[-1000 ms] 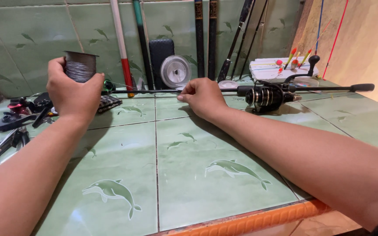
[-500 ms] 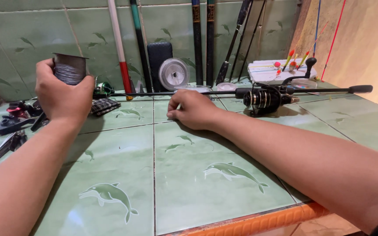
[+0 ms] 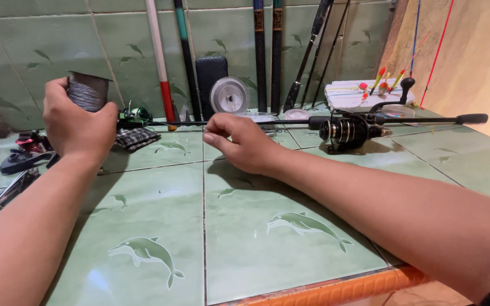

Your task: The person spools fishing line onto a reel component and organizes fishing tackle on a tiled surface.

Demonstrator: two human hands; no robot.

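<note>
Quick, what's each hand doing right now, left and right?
Left hand: closed around a spool of grey line, held up.
Right hand: fingers pinched shut; what they hold cannot be told.

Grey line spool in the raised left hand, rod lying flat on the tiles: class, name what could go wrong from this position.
1. The left hand holds the grey line spool in the air; a loose grip could drop it and spill coils.
2. The right hand pinches near the thin black fishing rod; a tug might drag the black-and-gold spinning reel across the green dolphin-patterned tiled counter.
</note>
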